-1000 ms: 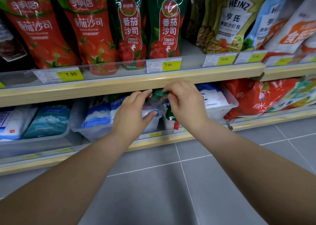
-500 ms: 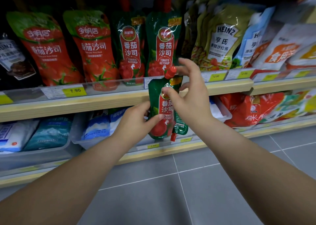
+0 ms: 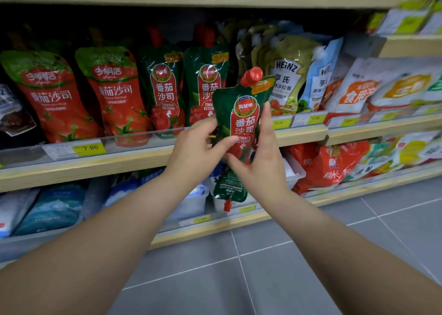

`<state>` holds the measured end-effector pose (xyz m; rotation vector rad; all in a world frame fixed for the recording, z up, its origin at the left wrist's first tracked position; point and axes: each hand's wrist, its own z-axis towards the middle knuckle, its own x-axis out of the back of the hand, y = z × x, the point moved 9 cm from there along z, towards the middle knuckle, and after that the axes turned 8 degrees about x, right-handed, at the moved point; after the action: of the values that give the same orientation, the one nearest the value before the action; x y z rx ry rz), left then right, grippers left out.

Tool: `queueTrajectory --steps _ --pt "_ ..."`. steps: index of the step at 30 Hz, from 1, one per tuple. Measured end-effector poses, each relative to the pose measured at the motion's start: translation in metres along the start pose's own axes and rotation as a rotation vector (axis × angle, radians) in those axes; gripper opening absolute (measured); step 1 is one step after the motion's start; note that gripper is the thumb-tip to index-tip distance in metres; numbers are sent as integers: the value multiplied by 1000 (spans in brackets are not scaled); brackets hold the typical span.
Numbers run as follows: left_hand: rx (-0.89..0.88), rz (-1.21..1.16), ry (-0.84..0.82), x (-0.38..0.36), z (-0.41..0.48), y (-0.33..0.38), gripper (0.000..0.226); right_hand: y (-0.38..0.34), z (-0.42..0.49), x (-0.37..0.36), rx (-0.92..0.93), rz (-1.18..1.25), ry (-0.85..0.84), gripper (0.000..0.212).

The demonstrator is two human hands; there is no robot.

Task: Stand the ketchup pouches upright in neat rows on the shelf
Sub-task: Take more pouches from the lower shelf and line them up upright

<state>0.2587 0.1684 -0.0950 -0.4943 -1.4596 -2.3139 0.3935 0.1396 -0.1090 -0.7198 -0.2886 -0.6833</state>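
Clearly the soft green foil ketchup pouch with the red screw cap (image 3: pixel 241 118) is being held up in front of the wooden shelf (image 3: pixel 143 156), both hands pinching its lower half: the left hand (image 3: pixel 198 147) closing thumb and fingers on one edge, the right hand (image 3: pixel 259 161) wrapping the other. A second green pouch (image 3: pixel 230 190) is dangling upside down beneath the right hand. The pouch looks floppy and slick, so I would be gripping it at the firmer bottom gusset.
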Motion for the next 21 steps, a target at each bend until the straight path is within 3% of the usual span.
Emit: queueTrajectory --steps 4,7,21 --pt "-105 219 95 7 5 13 29 -2 22 12 132 -29 61 105" --pt "-67 312 121 11 5 2 44 2 42 19 173 -108 90 104" --pt "-38 646 247 15 5 -36 36 50 78 -3 -79 -96 100 115"
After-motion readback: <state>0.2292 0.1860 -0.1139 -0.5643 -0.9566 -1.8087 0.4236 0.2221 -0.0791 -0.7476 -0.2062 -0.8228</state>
